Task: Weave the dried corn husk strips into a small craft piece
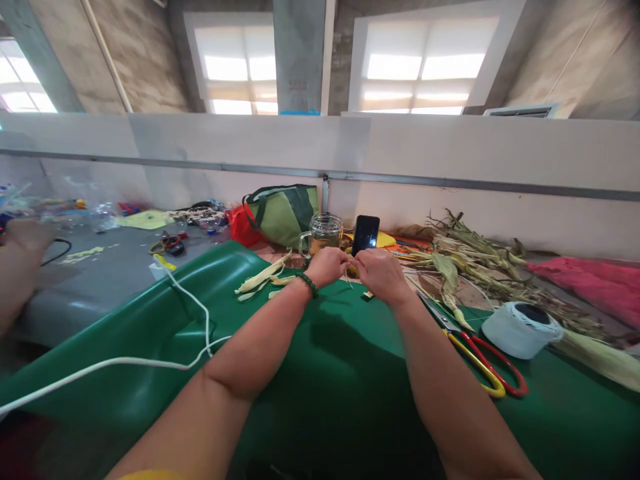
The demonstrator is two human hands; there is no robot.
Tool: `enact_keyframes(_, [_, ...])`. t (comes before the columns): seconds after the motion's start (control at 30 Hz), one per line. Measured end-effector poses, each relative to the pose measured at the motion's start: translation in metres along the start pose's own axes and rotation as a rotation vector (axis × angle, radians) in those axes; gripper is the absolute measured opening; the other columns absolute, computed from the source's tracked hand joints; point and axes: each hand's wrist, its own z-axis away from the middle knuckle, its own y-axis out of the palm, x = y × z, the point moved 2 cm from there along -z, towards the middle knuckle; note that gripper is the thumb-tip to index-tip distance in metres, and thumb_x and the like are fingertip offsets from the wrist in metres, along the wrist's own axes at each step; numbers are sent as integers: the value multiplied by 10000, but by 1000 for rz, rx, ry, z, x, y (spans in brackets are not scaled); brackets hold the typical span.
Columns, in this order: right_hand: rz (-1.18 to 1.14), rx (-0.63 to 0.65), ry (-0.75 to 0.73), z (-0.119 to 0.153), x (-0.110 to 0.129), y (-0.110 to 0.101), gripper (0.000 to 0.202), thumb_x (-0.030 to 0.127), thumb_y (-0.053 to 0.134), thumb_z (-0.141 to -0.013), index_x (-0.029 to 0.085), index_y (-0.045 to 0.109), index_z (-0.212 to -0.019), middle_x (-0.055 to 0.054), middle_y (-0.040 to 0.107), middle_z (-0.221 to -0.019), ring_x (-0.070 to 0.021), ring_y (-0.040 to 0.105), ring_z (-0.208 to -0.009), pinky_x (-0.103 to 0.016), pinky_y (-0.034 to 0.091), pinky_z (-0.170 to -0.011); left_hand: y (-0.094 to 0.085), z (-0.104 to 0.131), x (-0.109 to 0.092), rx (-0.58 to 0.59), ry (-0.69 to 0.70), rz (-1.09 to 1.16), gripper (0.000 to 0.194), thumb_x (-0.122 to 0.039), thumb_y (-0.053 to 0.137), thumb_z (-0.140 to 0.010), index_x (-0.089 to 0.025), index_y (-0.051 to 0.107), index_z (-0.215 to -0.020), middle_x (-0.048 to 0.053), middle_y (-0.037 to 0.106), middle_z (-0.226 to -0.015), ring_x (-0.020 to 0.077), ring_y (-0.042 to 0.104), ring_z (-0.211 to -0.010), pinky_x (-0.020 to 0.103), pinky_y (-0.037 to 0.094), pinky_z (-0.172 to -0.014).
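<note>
My left hand (327, 266), with a dark beaded bracelet at the wrist, is closed in a pinch. Close beside it, my right hand (383, 275) is pinching too. Between the fingertips shows a small yellowish strip (353, 269), mostly hidden by the fingers; a thin strand hangs below it. Pale corn husk pieces (264, 276) lie on the green mat (320, 373) left of my hands. A phone (366, 233) stands upright just behind them, next to a glass mug (325, 232). Large scissors (473, 353) with red and yellow handles lie right of my right forearm.
A white roll of twine (521, 330) stands at the right, before a heap of dried husks (470, 257). A white cable (125, 362) crosses the mat's left side. Behind are a green bag (287, 210) and pink cloth (590, 283). Another person's blurred arm (23, 267) shows far left.
</note>
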Motion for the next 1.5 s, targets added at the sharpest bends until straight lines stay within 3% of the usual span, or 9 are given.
enact_keyframes(0.2, [-2,24,161,1,7,0,266,254,468,-913,159,709,-852,-134,722,-854,-240,670,-781,-298,418,-632,7,-3,5,-73,-97,-113,298,-209,460,-875,-154,740,-963,136,720,-979,219,653,-896,285,449,-796])
enact_keyframes(0.43, [-328,-280,111,2,-35,0,226,239,480,-880,210,703,-904,-68,736,-900,-219,674,-843,-328,498,-756,-5,-7,25,-265,-142,35,319,-279,449,-921,-147,739,-927,109,728,-909,180,636,-825,249,421,-775])
enact_keyframes(0.6, [-278,-447,-19,9,-18,-19,370,103,449,-814,228,704,-1050,-77,692,-1107,-238,625,-1010,-377,502,-870,-6,-3,16,-219,-112,-75,332,-266,445,-905,-133,743,-848,125,719,-846,186,629,-772,251,418,-722])
enact_keyframes(0.73, [-196,-343,-191,6,4,-15,427,63,474,-792,197,675,-1143,-90,629,-1263,-268,555,-1152,-400,447,-977,-6,0,8,-101,-105,-165,309,-232,459,-876,-134,751,-875,139,724,-894,198,637,-800,258,429,-732])
enact_keyframes(0.9, [-239,-119,-33,0,-12,-1,282,193,453,-913,218,708,-1029,-74,726,-1009,-209,662,-906,-308,493,-812,-10,2,2,-127,-92,-144,298,-218,474,-850,-146,754,-918,125,728,-909,197,629,-804,264,422,-729])
enact_keyframes(1.1, [-297,-179,-52,2,-23,-5,243,254,498,-903,221,732,-959,-62,729,-935,-204,657,-894,-302,476,-811,-18,2,6,-240,-115,-66,308,-255,479,-868,-132,748,-782,93,696,-730,148,550,-653,242,358,-640])
enact_keyframes(1.23, [-247,-233,67,2,-28,-6,250,277,492,-898,215,734,-904,-66,729,-894,-202,654,-816,-293,456,-725,-19,2,5,-301,-79,74,336,-299,492,-878,-113,740,-751,48,646,-635,119,502,-623,223,328,-618])
enact_keyframes(1.37, [-281,-289,216,2,-29,-4,262,309,484,-893,190,717,-895,-92,731,-902,-224,653,-802,-304,440,-683,-14,1,2,-240,-69,212,233,-233,545,-818,-123,736,-743,-14,569,-554,94,451,-583,203,317,-591])
enact_keyframes(1.5, [-543,-252,295,-1,-18,5,254,350,499,-871,195,699,-849,-64,720,-784,-189,642,-680,-278,444,-615,-10,0,2,-196,-77,310,211,-244,572,-786,-119,712,-689,-39,454,-463,81,390,-524,198,284,-526])
